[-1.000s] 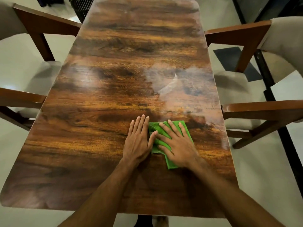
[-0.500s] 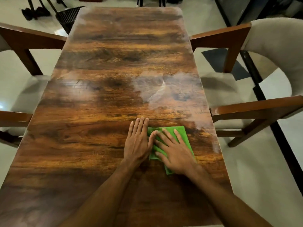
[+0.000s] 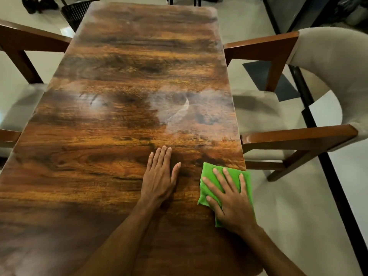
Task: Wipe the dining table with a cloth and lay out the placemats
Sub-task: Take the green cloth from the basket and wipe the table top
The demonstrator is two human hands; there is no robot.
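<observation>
A long glossy wooden dining table fills the view. A folded green cloth lies at the table's right edge, slightly overhanging it. My right hand presses flat on the cloth with fingers spread. My left hand rests flat on the bare wood to the left of the cloth, fingers together, holding nothing. A gap of wood separates the two hands. No placemats are in view.
A cushioned wooden armchair stands close against the right side. Another chair stands at the left. A black basket sits on the floor beyond the far left corner. Hazy smears show on the table's middle.
My right hand has slid the green cloth rightwards to the table's edge. My left hand stayed in place, so it no longer touches the cloth.
</observation>
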